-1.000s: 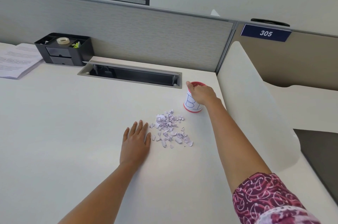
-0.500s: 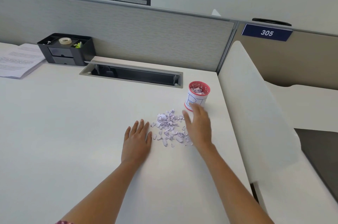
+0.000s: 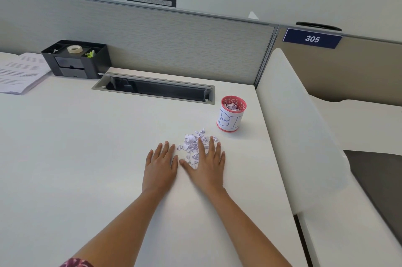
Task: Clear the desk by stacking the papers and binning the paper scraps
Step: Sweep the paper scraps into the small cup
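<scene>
A small pile of pale purple paper scraps lies on the white desk. My right hand lies flat with straight fingers on the near right part of the pile, covering some scraps. My left hand rests flat on the desk just left of the pile. A red cup with a white label, the bin, stands upright beyond the pile to the right, with scraps inside. A stack of printed papers lies at the far left.
A black desk organiser with a tape roll stands at the back left against the grey partition. An open cable tray is sunk into the desk behind the scraps. A white curved side panel rises along the desk's right edge.
My right hand left the bin's rim, came back toward me and settled flat on the scrap pile. My left hand stayed flat beside the pile.
</scene>
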Action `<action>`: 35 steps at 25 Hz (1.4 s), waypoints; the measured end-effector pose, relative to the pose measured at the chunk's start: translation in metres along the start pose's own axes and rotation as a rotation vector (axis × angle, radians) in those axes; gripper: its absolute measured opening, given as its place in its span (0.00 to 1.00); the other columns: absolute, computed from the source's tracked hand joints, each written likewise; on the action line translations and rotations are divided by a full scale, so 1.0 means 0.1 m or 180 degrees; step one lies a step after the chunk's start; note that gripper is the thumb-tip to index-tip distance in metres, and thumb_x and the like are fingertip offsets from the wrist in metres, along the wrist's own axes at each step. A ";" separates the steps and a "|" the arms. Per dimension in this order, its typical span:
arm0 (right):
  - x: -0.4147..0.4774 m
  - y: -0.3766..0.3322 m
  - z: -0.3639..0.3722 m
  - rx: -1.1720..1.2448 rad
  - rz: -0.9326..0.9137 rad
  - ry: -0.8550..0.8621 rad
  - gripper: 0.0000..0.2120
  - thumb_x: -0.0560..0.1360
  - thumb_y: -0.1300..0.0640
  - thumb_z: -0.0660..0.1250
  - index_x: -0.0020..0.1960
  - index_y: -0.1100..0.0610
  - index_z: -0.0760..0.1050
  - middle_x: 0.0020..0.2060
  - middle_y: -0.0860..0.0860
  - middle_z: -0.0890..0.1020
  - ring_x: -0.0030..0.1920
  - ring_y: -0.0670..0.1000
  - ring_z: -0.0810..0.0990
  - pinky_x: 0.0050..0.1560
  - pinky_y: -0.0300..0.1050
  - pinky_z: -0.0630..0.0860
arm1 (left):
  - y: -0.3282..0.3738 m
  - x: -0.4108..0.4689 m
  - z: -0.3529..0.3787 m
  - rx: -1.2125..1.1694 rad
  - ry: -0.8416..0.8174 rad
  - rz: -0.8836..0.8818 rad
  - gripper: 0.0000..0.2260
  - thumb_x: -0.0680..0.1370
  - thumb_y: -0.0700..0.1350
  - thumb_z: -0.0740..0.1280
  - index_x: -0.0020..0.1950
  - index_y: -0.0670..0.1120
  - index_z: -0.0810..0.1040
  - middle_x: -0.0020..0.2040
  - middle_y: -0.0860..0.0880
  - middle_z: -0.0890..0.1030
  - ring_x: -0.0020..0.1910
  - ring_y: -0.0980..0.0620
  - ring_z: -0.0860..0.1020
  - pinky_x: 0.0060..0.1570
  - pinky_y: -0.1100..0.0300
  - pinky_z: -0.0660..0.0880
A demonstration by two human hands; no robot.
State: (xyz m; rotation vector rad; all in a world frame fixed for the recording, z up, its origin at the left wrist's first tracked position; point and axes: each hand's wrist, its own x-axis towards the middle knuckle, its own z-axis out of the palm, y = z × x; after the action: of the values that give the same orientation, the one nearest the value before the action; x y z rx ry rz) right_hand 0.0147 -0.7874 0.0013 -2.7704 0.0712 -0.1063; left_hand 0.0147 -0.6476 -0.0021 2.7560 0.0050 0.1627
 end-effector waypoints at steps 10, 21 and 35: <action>0.32 0.13 -0.22 0.0004 -0.0096 -0.0216 0.25 0.80 0.46 0.57 0.75 0.45 0.57 0.76 0.55 0.55 0.76 0.58 0.52 0.74 0.50 0.53 | -0.01 0.01 0.02 0.0057 0.0004 0.0013 0.27 0.78 0.54 0.42 0.76 0.51 0.60 0.77 0.52 0.58 0.77 0.53 0.53 0.74 0.55 0.46; 0.18 0.17 -0.43 0.0522 -0.0059 0.0040 0.12 0.70 0.68 0.63 0.33 0.54 0.76 0.31 0.57 0.75 0.34 0.57 0.71 0.33 0.44 0.64 | 0.00 0.00 0.01 0.0039 0.0016 0.0013 0.23 0.81 0.52 0.47 0.76 0.51 0.59 0.77 0.52 0.57 0.77 0.53 0.52 0.74 0.56 0.45; 1.43 0.26 -1.45 0.0715 0.0602 0.0862 0.11 0.72 0.67 0.66 0.51 0.62 0.83 0.50 0.60 0.83 0.50 0.59 0.81 0.46 0.40 0.73 | -0.02 -0.01 0.02 0.0037 0.0019 0.0013 0.27 0.77 0.54 0.43 0.76 0.51 0.60 0.77 0.52 0.58 0.77 0.53 0.53 0.74 0.56 0.45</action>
State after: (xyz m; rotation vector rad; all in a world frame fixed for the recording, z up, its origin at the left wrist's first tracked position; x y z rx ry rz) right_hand 0.1440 -0.8731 0.1363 -2.4946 0.3668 -0.4128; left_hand 0.0140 -0.6470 -0.0046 2.7673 0.0019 0.1725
